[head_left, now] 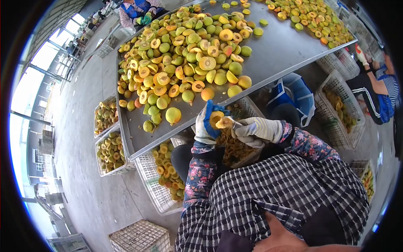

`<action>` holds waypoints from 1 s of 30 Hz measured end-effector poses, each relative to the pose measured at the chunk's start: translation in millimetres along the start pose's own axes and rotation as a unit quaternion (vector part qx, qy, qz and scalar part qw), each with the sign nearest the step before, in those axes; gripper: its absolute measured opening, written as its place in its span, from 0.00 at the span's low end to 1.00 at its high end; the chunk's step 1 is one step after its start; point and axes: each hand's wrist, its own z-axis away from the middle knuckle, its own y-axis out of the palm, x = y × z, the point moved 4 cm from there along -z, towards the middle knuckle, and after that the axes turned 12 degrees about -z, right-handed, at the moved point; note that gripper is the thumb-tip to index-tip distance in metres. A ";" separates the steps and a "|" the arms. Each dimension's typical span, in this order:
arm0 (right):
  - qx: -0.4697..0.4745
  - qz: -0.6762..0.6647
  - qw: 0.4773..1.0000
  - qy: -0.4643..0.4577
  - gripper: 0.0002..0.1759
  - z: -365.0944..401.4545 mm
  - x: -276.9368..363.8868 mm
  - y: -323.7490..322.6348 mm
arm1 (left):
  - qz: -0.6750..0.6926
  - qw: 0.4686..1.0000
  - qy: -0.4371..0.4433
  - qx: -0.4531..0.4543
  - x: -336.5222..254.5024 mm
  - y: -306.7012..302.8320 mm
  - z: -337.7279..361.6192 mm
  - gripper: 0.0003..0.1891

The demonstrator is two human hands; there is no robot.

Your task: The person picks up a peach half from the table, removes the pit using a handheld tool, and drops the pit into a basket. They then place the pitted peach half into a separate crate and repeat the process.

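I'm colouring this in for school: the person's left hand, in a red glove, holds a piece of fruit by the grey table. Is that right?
Not quite: the glove isn't red. The head view shows that it's blue and white. The rest is right: the left hand holds a piece of fruit by the grey table.

A: Blue bag (303,100): lettering or brand?
B: None legible.
A: White plastic crates (150,185): labels or numbers?
B: None that can be read.
A: Metal worktable (285,52): plate or stamp?
B: No readable marking.
A: Checked garment (285,189), floral sleeves (199,176): printed text?
B: Pattern only; no words legible.
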 end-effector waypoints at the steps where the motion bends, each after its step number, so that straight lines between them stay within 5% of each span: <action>1: -0.013 0.060 0.998 -0.018 0.14 1.0 0.8 -3.3 | -0.135 0.988 0.064 -0.034 -1.4 -11.3 0.9 0.16; 2: 0.050 0.136 0.988 -0.043 0.17 -1.0 -0.2 -20.8 | -0.154 0.984 0.063 -0.057 -18.4 -19.3 11.5 0.16; 3: 0.012 0.285 0.954 -0.091 0.18 -1.8 -5.9 -38.4 | -0.146 0.982 0.073 -0.094 -34.2 -31.6 23.8 0.15; 5: -0.060 0.555 0.810 -0.183 0.20 -3.7 -15.7 -55.0 | -0.138 0.970 0.088 -0.181 -61.2 -67.2 49.2 0.14; 7: -0.133 0.624 0.768 -0.057 0.24 13.9 -8.2 -36.9 | -0.170 0.941 0.082 -0.280 -82.4 -121.0 71.5 0.12; 9: -0.149 0.669 0.728 -0.015 0.27 16.1 -16.0 -40.9 | -0.372 0.861 -0.006 -0.347 -93.1 -172.6 84.2 0.14; 13: -0.140 0.716 0.682 -0.053 0.25 7.8 -20.8 -47.4 | -0.578 0.738 0.106 -0.331 -92.2 -210.4 67.3 0.19; 14: -0.138 0.723 0.673 -0.069 0.25 6.0 -20.1 -46.2 | -0.614 0.729 0.040 -0.299 -96.5 -201.0 52.3 0.22; 15: -0.136 0.721 0.675 -0.082 0.24 4.8 -18.9 -43.7 | -0.563 0.781 -0.036 -0.267 -117.0 -155.3 46.1 0.25; 16: -0.135 0.718 0.676 -0.095 0.24 3.4 -16.7 -40.5 | -0.654 0.713 0.001 -0.253 -112.8 -154.7 29.6 0.28; 19: -0.137 0.717 0.677 -0.090 0.24 -0.2 -10.7 -30.5 | -0.710 0.689 0.029 -0.143 -78.2 -164.7 -23.9 0.31; 24: -0.145 0.712 0.686 -0.049 0.26 2.7 -5.2 -19.2 | -0.792 0.601 -0.059 -0.090 -35.9 -177.9 -62.9 0.34; 27: -0.153 0.679 0.713 -0.085 0.26 9.7 -3.1 -23.5 | -0.590 0.789 -0.125 -0.114 -36.3 -195.7 -71.8 0.30; 28: -0.155 0.664 0.725 -0.095 0.25 10.1 -2.4 -24.6 | -0.329 0.933 -0.073 -0.124 -36.1 -195.8 -66.4 0.25; 30: -0.156 0.634 0.748 -0.117 0.23 8.3 2.5 -27.0 | -0.112 0.982 -0.042 -0.146 -58.9 -176.9 -55.2 0.20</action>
